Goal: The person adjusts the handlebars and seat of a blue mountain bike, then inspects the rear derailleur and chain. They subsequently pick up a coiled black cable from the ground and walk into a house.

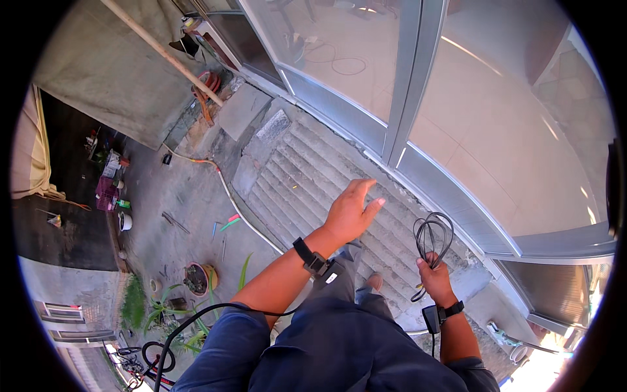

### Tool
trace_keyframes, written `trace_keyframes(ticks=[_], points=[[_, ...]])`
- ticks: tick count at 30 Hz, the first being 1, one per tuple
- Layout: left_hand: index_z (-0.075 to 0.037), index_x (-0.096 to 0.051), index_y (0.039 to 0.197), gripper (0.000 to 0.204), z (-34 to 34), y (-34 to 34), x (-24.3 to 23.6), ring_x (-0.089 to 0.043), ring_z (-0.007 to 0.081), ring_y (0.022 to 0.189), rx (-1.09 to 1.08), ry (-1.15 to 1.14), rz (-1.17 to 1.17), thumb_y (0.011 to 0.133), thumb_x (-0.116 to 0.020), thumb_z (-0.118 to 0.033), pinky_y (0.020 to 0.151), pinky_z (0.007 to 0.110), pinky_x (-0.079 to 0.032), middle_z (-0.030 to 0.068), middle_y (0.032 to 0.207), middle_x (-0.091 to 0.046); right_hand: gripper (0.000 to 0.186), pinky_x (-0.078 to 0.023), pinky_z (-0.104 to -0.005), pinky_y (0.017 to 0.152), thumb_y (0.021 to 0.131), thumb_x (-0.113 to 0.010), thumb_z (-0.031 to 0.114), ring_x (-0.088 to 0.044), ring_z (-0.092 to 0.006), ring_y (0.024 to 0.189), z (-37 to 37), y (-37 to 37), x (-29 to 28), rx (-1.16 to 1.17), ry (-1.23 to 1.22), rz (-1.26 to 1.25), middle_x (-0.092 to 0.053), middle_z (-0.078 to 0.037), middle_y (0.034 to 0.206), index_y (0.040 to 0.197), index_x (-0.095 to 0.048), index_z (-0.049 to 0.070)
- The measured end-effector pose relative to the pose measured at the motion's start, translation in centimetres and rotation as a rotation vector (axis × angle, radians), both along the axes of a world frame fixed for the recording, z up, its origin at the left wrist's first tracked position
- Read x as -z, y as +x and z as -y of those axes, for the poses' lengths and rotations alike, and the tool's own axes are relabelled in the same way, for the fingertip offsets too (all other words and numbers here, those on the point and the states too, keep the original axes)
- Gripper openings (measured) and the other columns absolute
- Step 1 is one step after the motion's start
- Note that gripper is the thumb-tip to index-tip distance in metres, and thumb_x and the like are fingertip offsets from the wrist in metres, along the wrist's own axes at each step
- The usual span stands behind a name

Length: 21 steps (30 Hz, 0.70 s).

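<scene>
Left hand (pixel 349 212) outstretched, fingers released above concrete steps (pixel 294 176) | right hand (pixel 434 277) raised, fingers grasping coiled black cable (pixel 432 235) | potted plant (pixel 198 277) below

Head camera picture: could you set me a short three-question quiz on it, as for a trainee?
1. True or false: the left hand holds a tool.
2. What does the right hand hold?
A. a hammer
B. a coiled black cable
C. a cup
3. The person stands on concrete ____ beside a glass door.

Key: 1 false, it is open and empty; 2 B; 3 steps.
</scene>
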<state>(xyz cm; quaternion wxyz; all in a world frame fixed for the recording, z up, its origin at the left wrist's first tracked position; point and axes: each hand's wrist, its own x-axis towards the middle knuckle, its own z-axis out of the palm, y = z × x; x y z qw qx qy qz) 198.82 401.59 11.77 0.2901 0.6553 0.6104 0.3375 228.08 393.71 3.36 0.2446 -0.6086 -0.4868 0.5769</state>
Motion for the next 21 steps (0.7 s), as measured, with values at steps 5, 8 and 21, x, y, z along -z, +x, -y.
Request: trace_keyframes(ticks=[5, 8, 21], points=[[0.005, -0.037, 0.14, 0.066, -14.0, -0.7, -3.4, -0.045, 0.0376, 0.129, -0.018, 0.209, 0.051, 0.093, -0.064, -0.032, 0.106, 0.043, -0.039, 0.0249, 0.139, -0.044, 0.025, -0.038, -0.026, 0.055, 0.093, -0.067, 0.023, -0.043, -0.0056, 0.061, -5.1, -1.0, -4.2, 0.016, 0.038, 0.114, -0.049, 0.005, 0.065, 0.081, -0.055, 0.005], [0.007, -0.028, 0.145, 0.078, -20.5, -0.5, -5.1, -0.035, 0.0371, 0.138, -0.05, 0.175, 0.114, 0.091, -0.067, -0.034, 0.113, 0.041, -0.032, 0.025, 0.147, -0.034, 0.025, -0.038, -0.0258, 0.054, 0.093, -0.067, 0.023, -0.043, -0.0052, 0.06, -7.0, -1.9, -6.4, 0.119, -0.026, 0.085, -0.049, 0.005, 0.065, 0.08, -0.055, 0.005], [0.007, -0.025, 0.145, 0.081, -26.6, 3.1, -3.9, -0.036, 0.0368, 0.135, -0.073, 0.015, 0.381, 0.087, -0.072, -0.026, 0.112, 0.042, -0.032, 0.0256, 0.142, -0.037, 0.03, -0.039, -0.0305, 0.054, 0.089, -0.07, 0.024, -0.044, -0.0107, 0.06, -13.9, 0.4, -9.2, 0.058, 0.051, 0.22, -0.048, 0.0, 0.062, 0.076, -0.052, 0.005]])
